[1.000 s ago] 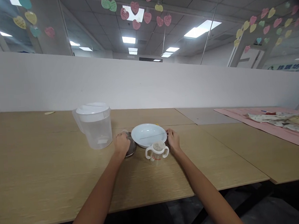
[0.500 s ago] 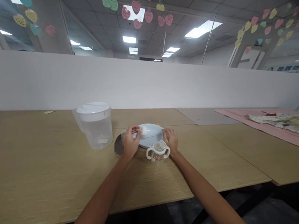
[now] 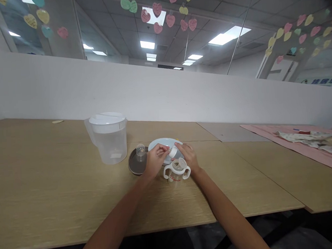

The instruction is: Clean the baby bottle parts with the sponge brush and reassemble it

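Left hand (image 3: 154, 161): reaching in over the table (image 3: 61, 197), thumb and fingertips closed together, pinching a small white piece (image 3: 173, 151) by its left end.
Right hand (image 3: 189, 157): fingers bent inward, fingertips against or just beside the white piece's other side; cannot tell whether they grip it or only steady it.
White piece: up between the two hands, in front of the dish and just beyond the handled cup; tilted; partly covered by fingers, too small to tell its exact kind.
Dish (image 3: 161, 141): white, shallow, behind both hands; its near rim mostly hidden by them.
Handled cup (image 3: 174, 177): clear body, red lettering, white handle on either side; upright on the table, nearer the person than the dish. Clear flap on its top raised, leaning right.
Tray (image 3: 135, 166): round, dark grey, left of the dish; right part behind the left hand.
Small clear cup (image 3: 141, 150): in the tray, toward its far side.
Pitcher (image 3: 111, 144): see-through, white lid on, handle to the left; upright, left of the tray, apart from it.
Far left: a pale flat scrap (image 3: 58, 121) near the wall (image 3: 153, 99).
Far right: pink cloth (image 3: 262, 130) with crumpled wrappings (image 3: 303, 139) on it.
Glass above wall: heart-shaped notes (image 3: 170, 21), pink, yellow, green.
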Demonstrator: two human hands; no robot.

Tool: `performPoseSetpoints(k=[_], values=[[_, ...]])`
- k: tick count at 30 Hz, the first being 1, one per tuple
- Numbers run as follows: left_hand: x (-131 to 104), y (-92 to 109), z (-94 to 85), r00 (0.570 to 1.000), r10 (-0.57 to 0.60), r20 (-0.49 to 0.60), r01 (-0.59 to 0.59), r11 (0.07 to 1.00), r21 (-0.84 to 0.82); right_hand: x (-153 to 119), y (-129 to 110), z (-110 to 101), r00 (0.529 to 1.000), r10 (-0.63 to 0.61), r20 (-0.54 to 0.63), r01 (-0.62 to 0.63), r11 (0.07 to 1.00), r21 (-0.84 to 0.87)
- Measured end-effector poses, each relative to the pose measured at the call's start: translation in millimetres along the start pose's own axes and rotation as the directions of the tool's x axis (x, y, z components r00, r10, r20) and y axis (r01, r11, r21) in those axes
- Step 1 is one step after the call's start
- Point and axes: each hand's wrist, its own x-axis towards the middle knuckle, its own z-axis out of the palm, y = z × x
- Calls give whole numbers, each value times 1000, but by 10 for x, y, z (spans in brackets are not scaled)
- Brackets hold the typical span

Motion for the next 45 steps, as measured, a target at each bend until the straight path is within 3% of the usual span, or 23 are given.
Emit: performPoseSetpoints(k=[4, 9, 12, 19, 27, 29, 31, 32, 34, 36, 38, 40, 42, 45], values=[[-19, -34, 29, 1000, -18, 2, 18, 1000, 0, 29, -55, 1, 1000, -21, 10, 21, 1000, 8], [-35, -18, 31, 999, -43, -2, 43, 999, 11, 58, -78, 9, 995, 22, -96, -19, 999, 39], [-30, 18, 25, 999, -44, 4, 44, 998, 45, 82, -42, -38, 991, -12, -136, 16, 1000, 24], [-78, 92, 70, 999, 37, -11, -35, 986, 161, 80, 71, -222, 990, -121, -72, 113, 988, -106], [-78, 117, -9, 993, 104, 56, -115, 961, 251, -7, 127, -168, 991, -136, -5, 134, 984, -116], [-69, 147, -44, 984, 143, 109, -170, 935, 312, -38, 162, -181, 997, -68, -26, 64, 990, -124], [-80, 210, -80, 968, 201, 153, -247, 878, 410, -68, 219, -218, 978, 113, -174, -142, 976, -166], [-97, 249, -92, 957, 232, 172, -286, 844, 454, -80, 251, -239, 930, 224, -292, -285, 940, -186], [-150, 329, -87, 923, 294, 247, -381, 785, 488, -95, 308, -274, 783, 377, -495, -518, 835, -183], [-213, 382, -44, 843, 356, 404, -522, 723, 452, -99, 335, -290, 699, 443, -561, -614, 774, -154], [-265, 388, 12, 740, 396, 543, -641, 660, 392, -103, 325, -286, 713, 470, -520, -618, 772, -151], [-292, 348, 48, 686, 412, 600, -694, 618, 369, -111, 294, -270, 758, 478, -445, -596, 783, -175], [-293, 287, 43, 686, 420, 595, -699, 607, 378, -125, 266, -252, 791, 471, -390, -574, 792, -208], [-275, 213, -10, 729, 428, 534, -664, 631, 401, -145, 252, -232, 809, 450, -378, -552, 802, -228]])
